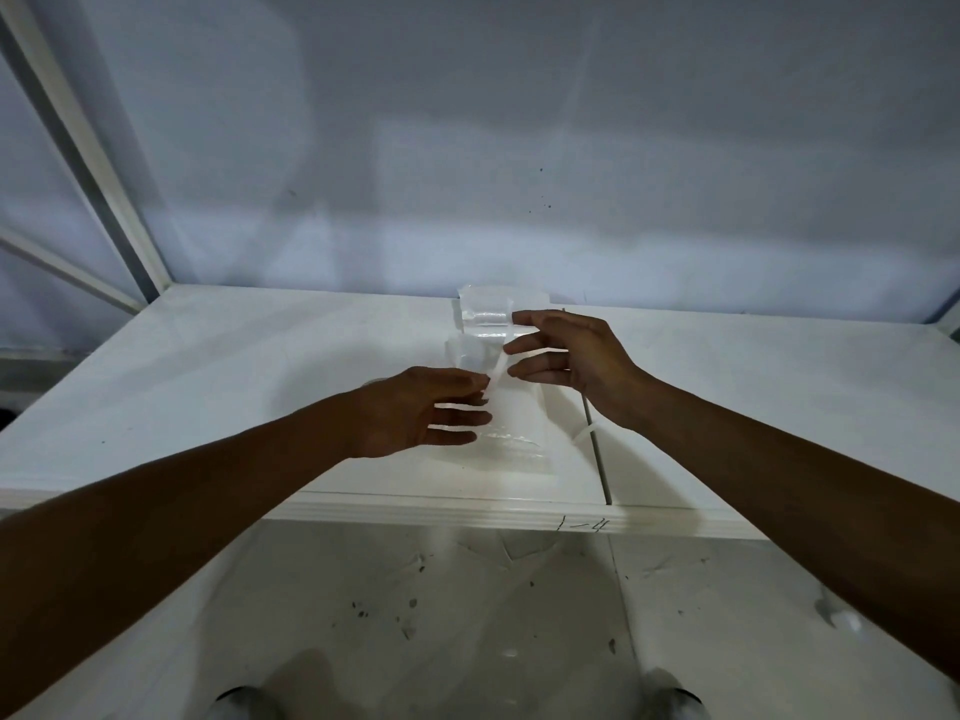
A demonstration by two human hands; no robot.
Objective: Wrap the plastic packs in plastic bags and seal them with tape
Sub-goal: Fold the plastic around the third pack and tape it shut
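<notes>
Two plastic packs, one tape strip, open left hand, open right hand.

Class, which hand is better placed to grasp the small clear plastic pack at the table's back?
Right, probably: right hand fingers lie beside the small clear plastic pack; left hand sits nearer, over the flat clear plastic bag.

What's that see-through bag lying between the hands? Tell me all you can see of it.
The clear plastic bag lies flat on the white table, lengthwise away from the person, its near end close to the table's front edge. It looks thin, glossy and transparent, creased near that end. The left hand has straight fingers over its left edge; the right hand hovers by its far end. Contents unclear.
</notes>
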